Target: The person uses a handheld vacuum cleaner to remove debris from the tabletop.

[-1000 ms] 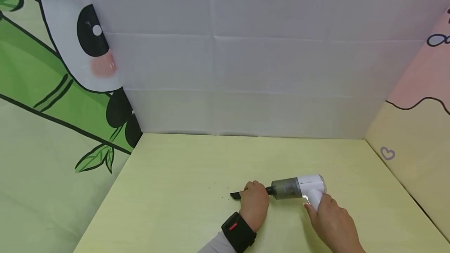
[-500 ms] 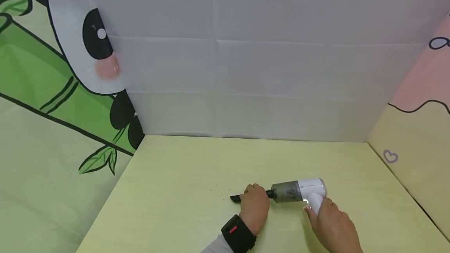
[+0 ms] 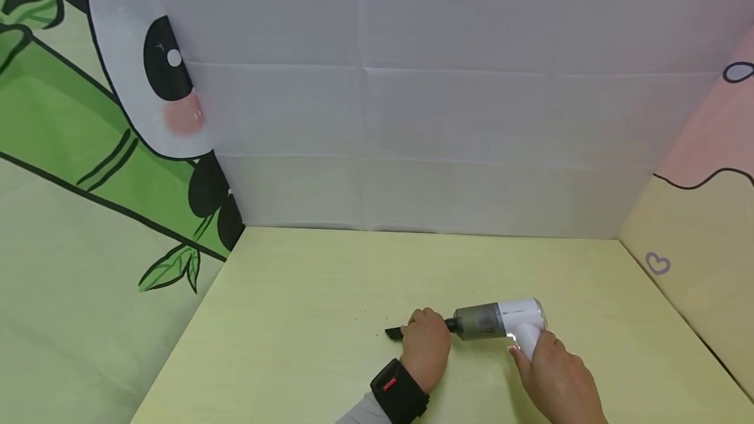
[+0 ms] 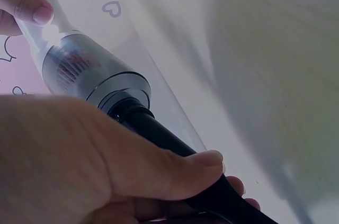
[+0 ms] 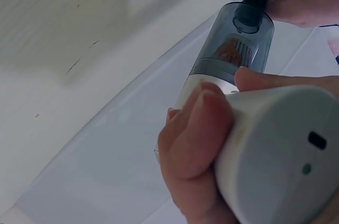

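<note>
A white handheld vacuum cleaner (image 3: 521, 314) with a smoky see-through dust cup (image 3: 478, 322) is held low over the pale yellow table, its nozzle toward the left. My right hand (image 3: 559, 375) grips its white handle (image 5: 265, 144), fingers wrapped round it. With my left hand (image 3: 425, 345) I hold the black nozzle (image 4: 164, 136), thumb along one side and fingers behind. The flat nozzle tip (image 3: 393, 333) sticks out left of that hand. Brownish debris (image 5: 230, 52) shows inside the cup in the right wrist view. Whether the tip touches the table cannot be told.
Several tiny crumbs (image 3: 365, 311) lie on the table (image 3: 283, 358) near the nozzle tip. A creased pale wall sheet (image 3: 412, 116) stands at the back. Printed side panels (image 3: 695, 267) border the table left and right. A black band (image 3: 400, 391) circles the left wrist.
The head view has shifted slightly, so the backdrop sits a little lower and farther right. Both hands keep their hold on the vacuum cleaner, which stays nearly in place.
</note>
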Demonstrator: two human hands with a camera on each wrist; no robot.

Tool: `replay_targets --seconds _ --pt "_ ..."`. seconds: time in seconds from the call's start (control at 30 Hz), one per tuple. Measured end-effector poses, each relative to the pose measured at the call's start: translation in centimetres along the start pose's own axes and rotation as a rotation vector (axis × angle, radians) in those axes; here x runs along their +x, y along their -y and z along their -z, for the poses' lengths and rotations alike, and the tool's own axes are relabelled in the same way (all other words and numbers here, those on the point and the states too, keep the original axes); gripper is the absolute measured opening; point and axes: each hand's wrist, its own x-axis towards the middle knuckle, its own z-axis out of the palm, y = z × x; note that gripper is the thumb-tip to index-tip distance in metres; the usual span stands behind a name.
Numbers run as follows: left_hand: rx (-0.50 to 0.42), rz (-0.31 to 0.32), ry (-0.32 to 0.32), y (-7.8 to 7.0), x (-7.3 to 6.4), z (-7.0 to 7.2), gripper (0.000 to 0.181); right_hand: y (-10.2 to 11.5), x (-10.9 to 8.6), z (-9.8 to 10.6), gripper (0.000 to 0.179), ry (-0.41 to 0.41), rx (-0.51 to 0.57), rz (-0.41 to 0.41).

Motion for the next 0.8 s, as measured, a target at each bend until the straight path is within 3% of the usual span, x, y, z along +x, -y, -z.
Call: replay_targets --seconds 0.13,0.47,0.63,0.8 --pt "-0.014 0.009 -0.01 0.1 0.2 0.1 0.017 0.1 0.2 -0.1 0.052 -0.018 -0.008 0.014" --pt "0.014 0.017 -0.107 0.6 1.1 -0.5 0.017 0.6 1.0 -0.5 0.05 -0.1 -0.005 0.052" --pt "0.006 0.031 -0.113 0.9 2.0 -0.9 0.018 1.1 1.8 -0.8 0.047 -0.203 -0.021 0.114" --pt "-0.008 0.063 -0.161 1.2 2.6 -1.4 0.016 1.5 2.7 -1.3 0.046 -0.24 -0.024 0.135"
